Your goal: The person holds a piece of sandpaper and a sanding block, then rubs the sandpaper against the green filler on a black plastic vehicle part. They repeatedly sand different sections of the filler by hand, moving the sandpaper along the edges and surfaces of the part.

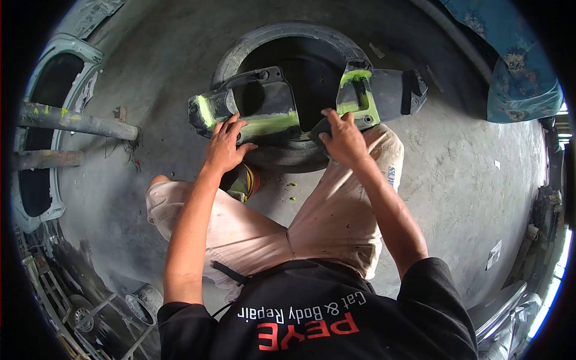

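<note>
A dark plastic vehicle panel (384, 90) with yellow-green patches lies across a tyre (240, 51) in front of me. It has a wide cut-out on its left part and a smaller opening on its right part. My left hand (225, 145) rests with fingers spread on the panel's near left edge, beside a green strip. At the middle right, my right hand (346, 139) is bent over the near edge, thumb and forefinger around a dark flat piece (318, 128). That piece looks like sandpaper, but its kind is not clear, and the palm hides part of it.
Below the tyre, between my legs, stands a small yellow and red container (251, 182). Two stand legs (90, 123) and a vehicle door (57, 198) are at left. Blue floral cloth (519, 78) hangs upper right. A metal frame (99, 312) lies lower left.
</note>
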`<state>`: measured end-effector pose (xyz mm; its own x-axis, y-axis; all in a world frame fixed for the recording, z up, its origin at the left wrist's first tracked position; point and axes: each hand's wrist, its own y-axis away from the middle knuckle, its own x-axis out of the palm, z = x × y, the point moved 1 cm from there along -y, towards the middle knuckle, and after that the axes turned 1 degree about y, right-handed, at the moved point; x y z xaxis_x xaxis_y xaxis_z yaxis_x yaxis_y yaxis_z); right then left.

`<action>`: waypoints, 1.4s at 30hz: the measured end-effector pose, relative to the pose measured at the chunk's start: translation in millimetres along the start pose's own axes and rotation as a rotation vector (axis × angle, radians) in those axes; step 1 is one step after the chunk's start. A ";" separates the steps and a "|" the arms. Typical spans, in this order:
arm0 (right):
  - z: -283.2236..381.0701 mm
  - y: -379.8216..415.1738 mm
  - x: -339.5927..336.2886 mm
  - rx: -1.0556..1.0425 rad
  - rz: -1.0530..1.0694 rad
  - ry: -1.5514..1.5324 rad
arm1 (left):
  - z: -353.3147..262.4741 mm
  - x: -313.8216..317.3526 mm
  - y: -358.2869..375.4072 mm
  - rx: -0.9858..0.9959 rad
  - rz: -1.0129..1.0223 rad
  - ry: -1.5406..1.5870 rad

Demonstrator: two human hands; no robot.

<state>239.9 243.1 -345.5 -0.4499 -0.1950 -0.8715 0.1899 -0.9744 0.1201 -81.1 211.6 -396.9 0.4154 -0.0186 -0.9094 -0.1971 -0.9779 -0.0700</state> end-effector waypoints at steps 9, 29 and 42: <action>3.5 13.6 12.0 -0.105 -0.117 0.349 | 0.4 -0.3 1.1 0.001 0.001 0.013; 23.7 9.2 33.1 -0.199 0.112 0.436 | -0.3 1.3 3.2 -0.018 0.009 -0.002; 39.5 11.0 35.2 -0.239 0.061 0.458 | -2.2 -0.8 1.6 -0.022 0.027 -0.017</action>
<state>191.7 221.1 -356.1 -0.0141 -0.1299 -0.9914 0.4223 -0.8995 0.1118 -79.8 209.6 -395.4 0.3951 -0.0422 -0.9177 -0.1888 -0.9813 -0.0361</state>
